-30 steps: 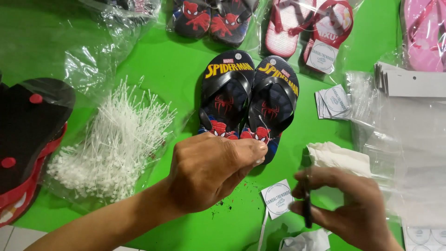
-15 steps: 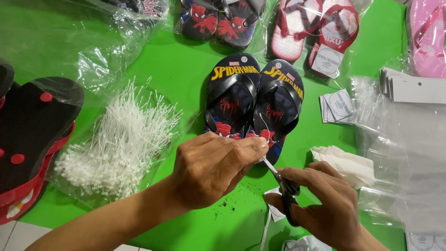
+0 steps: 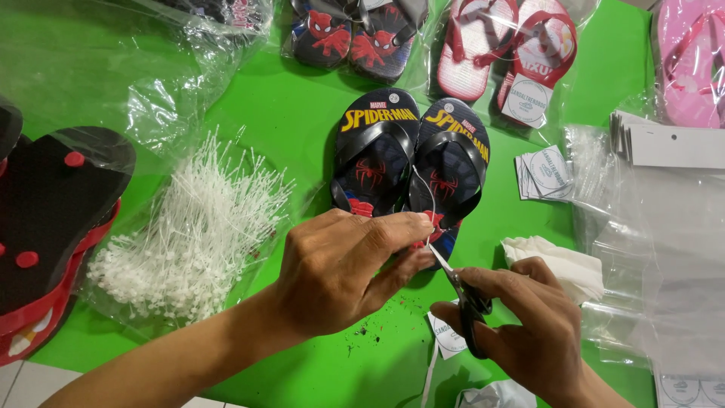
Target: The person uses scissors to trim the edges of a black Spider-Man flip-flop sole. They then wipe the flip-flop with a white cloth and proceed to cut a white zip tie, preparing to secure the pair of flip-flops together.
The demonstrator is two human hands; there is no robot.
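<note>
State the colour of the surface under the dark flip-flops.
Bright green: the table surface under the flip-flops, seen in the head view.

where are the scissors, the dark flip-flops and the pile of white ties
scissors (image 3: 467, 302), head view, on the dark handle
dark flip-flops (image 3: 375, 143), head view, on the left sandal's strap
white ties (image 3: 204, 227), head view, middle of the pile

head cam | looks steeply down | close above green table (image 3: 302, 113) | single view

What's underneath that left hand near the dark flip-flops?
The left hand covers the heel ends of the dark flip-flops, so they are hidden. The scissors in the right hand point in beneath its fingers.
</note>
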